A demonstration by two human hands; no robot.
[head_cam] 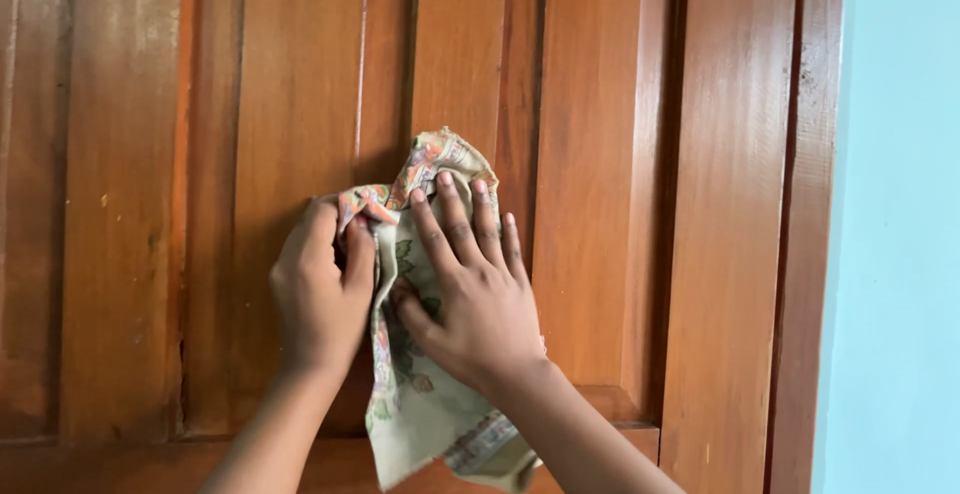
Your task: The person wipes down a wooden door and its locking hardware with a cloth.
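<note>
A patterned cloth (425, 394), pale green with an orange-and-floral border, is held against a varnished wooden door (300, 104). The left hand (320, 299) is closed around the cloth's upper left edge, with the thumb curled over the fabric. The right hand (475, 304) is laid flat on the cloth, its fingers (450, 219) spread and pointed upward, pressing the fabric onto a raised vertical moulding between two recessed panels. The lower part of the cloth hangs loose between the forearms. A light blue wall (895, 224) is seen beside the door's right edge.
</note>
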